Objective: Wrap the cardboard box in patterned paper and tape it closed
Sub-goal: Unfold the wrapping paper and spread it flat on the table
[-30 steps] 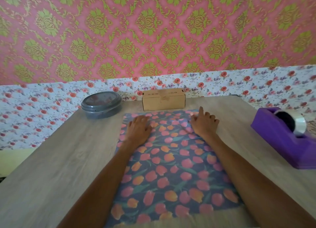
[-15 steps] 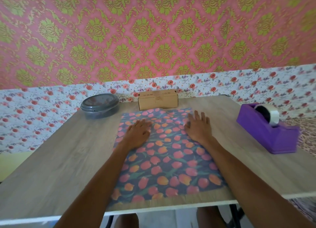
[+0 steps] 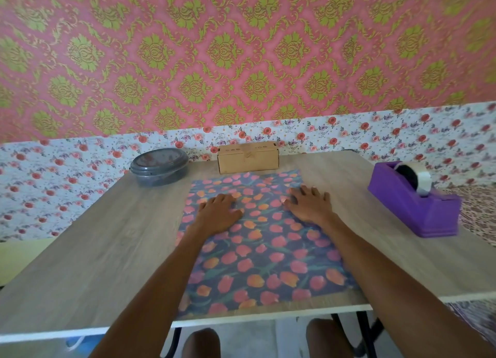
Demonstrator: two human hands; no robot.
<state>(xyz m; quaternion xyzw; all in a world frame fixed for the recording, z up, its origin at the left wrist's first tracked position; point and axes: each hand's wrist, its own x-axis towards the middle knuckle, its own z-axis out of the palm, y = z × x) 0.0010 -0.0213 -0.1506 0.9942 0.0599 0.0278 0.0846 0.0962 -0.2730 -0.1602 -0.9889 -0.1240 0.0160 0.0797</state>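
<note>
A sheet of dark blue paper with pink and orange tulips (image 3: 263,253) lies flat on the wooden table (image 3: 107,245). My left hand (image 3: 218,212) and my right hand (image 3: 308,207) rest palm down on its far half, fingers spread and flat. The brown cardboard box (image 3: 248,157) stands closed just beyond the paper's far edge, against the wall, untouched by either hand. A purple tape dispenser (image 3: 413,204) with a roll of clear tape sits at the right of the table.
A grey lidded round container (image 3: 159,165) stands at the back left of the table. The table's near edge runs just below the paper, with my knees under it. Floral wallpaper closes off the back.
Both hands have slid a little toward me over the paper. The view has pulled back, so the table's near edge and my knees now show.
</note>
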